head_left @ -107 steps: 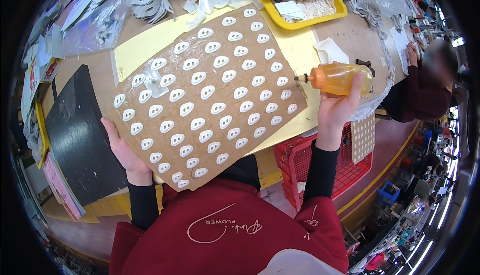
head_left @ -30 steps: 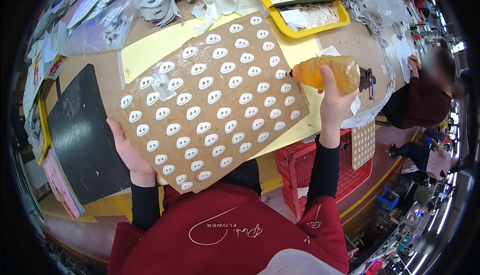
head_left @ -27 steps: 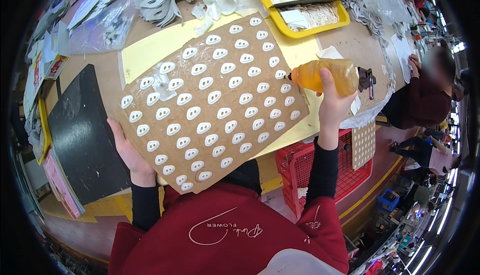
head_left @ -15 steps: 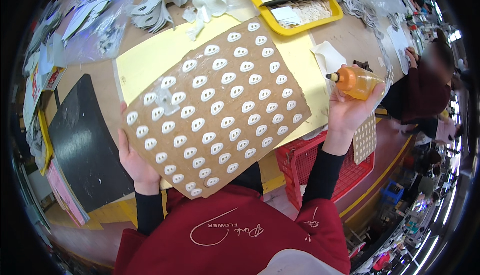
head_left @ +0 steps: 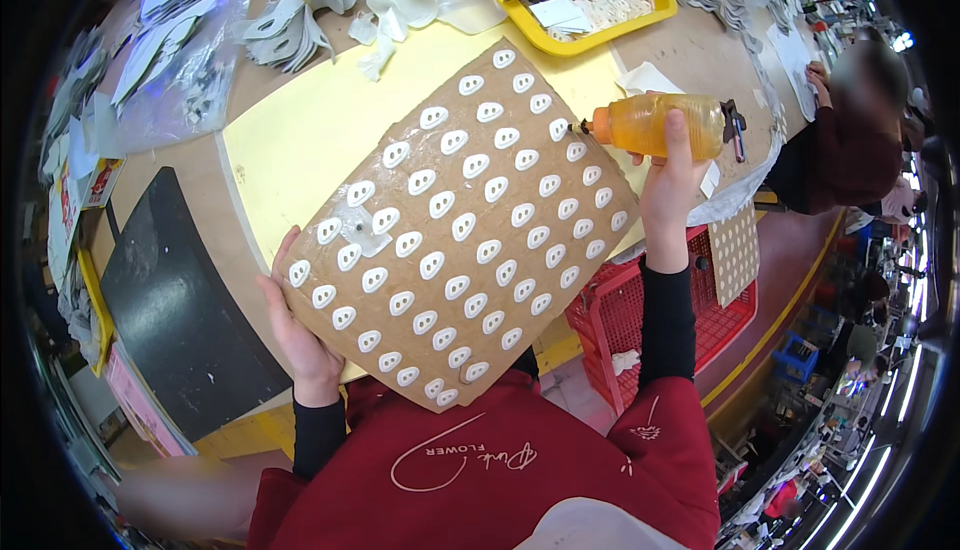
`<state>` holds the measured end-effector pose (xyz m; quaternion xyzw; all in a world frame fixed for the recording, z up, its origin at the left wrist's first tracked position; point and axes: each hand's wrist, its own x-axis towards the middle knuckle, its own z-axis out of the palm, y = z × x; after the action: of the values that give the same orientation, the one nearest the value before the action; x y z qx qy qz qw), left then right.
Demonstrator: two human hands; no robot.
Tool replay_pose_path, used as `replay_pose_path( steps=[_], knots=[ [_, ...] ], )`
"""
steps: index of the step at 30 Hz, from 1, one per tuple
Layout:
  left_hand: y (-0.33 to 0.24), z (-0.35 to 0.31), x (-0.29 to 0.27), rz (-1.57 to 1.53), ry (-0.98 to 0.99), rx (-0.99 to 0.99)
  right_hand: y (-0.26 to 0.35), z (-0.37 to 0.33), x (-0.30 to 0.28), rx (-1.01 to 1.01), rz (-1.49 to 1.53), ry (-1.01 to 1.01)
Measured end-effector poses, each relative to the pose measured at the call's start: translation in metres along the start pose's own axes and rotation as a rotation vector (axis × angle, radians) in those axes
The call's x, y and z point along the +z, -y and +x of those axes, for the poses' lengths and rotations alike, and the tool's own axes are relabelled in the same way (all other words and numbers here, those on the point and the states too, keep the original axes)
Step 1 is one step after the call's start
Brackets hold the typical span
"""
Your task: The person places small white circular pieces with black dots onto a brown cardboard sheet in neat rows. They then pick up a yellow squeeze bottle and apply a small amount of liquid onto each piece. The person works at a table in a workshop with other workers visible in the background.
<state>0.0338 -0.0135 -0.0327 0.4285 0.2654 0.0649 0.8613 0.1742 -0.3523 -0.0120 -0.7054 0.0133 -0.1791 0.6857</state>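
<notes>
My left hand [head_left: 305, 335] grips the left edge of a brown cardboard sheet [head_left: 400, 320], thumb on top, the other fingers partly hidden beneath. Rows of small white rounded pieces, each with two holes, cover the sheet, which is held tilted above the table. A scrap of clear tape [head_left: 362, 233] lies among the pieces on its left part. My right hand [head_left: 672, 185] is closed around a squeeze bottle [head_left: 655, 125] of amber liquid with an orange cap. The bottle lies nearly level, its dark tip at a white piece near the sheet's right edge; whether it touches, I cannot tell.
Yellow paper [head_left: 300, 135] lies under the sheet. At the back stands a yellow tray [head_left: 570, 47] of pale pieces, beside grey-white cutouts [head_left: 300, 15]. A black board [head_left: 190, 300] is at left, a red basket [head_left: 610, 320] at right. A co-worker [head_left: 850, 140] sits far right.
My right hand has turned the bottle level and brought its tip left to the sheet's right edge. The sheet and my left hand have shifted slightly right in the picture.
</notes>
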Motion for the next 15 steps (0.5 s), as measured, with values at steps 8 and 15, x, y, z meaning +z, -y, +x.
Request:
replay_pose_path(
  steps=[8,15],
  knots=[
    [0.0001,0.0009,-0.0018,-0.007,0.004,-0.02,0.0021,0.005,0.009,-0.042,0.027,-0.092],
    [0.0006,0.0007,0.0008,-0.031,0.015,-0.023,0.0002,0.0018,0.0072,-0.015,0.026,-0.077]
  ],
)
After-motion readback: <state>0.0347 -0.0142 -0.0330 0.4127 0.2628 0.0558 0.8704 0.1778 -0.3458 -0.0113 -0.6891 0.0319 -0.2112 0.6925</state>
